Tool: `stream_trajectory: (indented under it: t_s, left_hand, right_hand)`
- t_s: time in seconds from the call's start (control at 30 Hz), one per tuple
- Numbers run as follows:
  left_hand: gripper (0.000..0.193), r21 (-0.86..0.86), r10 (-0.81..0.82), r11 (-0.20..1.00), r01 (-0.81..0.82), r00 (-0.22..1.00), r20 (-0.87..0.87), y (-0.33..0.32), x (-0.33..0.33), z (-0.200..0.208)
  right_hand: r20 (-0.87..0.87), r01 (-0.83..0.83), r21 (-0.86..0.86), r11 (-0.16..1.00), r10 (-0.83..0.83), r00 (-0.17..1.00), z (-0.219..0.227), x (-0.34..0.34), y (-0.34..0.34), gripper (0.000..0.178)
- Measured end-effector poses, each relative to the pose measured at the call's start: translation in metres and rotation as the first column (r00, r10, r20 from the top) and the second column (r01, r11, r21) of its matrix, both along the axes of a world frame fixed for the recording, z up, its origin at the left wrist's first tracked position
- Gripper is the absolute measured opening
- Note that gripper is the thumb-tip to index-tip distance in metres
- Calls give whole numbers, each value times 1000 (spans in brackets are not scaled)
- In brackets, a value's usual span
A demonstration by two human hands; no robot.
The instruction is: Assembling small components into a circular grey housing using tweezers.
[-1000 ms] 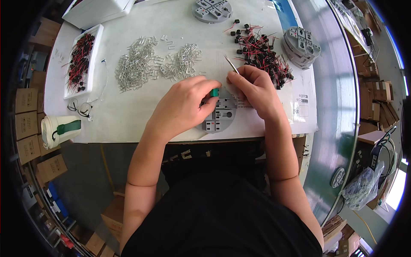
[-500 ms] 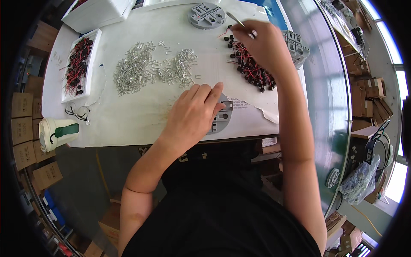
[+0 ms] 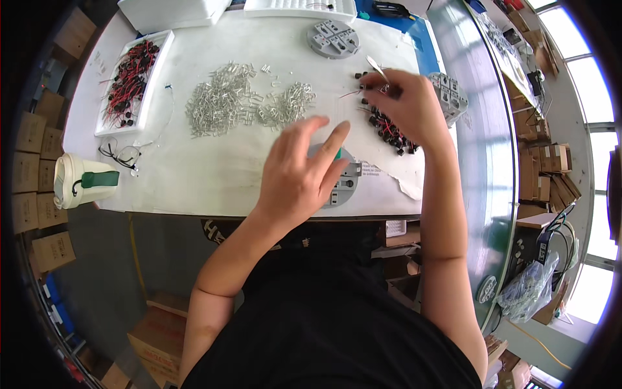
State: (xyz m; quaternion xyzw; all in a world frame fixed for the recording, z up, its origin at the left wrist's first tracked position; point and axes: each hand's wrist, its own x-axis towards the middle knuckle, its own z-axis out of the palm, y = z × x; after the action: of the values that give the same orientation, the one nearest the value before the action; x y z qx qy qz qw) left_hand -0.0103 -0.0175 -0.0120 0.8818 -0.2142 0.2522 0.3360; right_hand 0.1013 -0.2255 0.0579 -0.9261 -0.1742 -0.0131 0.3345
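Note:
My left hand (image 3: 299, 171) hovers with fingers spread over a round grey fixture (image 3: 342, 183) at the table's near edge; a small green part shows by my index finger. My right hand (image 3: 405, 107) reaches over a pile of small black parts with red wires (image 3: 389, 129). It pinches metal tweezers (image 3: 377, 67) and one wired part at the fingertips. A heap of small silver metal pieces (image 3: 249, 100) lies left of centre on the white table (image 3: 194, 175).
A white tray (image 3: 103, 126) of red-and-black wired parts sits far left. A pale cup with a green band (image 3: 81, 181) stands at the near-left corner. Two more grey round fixtures (image 3: 332, 37) (image 3: 448, 96) lie at the back and right. Cardboard boxes line the floor.
My right hand went from the near fixture out to the wired-part pile, then drew back a little. My left hand lifted off the fixture and spread its fingers.

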Motion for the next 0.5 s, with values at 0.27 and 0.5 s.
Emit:
stream_trajectory:
  t_s: [0.27, 0.5]
  left_hand:
    - [31, -46, -12, 999, 16, 997, 82, 19, 10, 36]
    - [10, -419, -278, 898, 137, 913, -297, 19, 3, 28]
  right_hand:
    - [-183, 93, 429, 898, -14, 983, -13, -94, 13, 20]
    - [-48, 29, 528, 849, -5, 999, -41, -113, 12, 21]
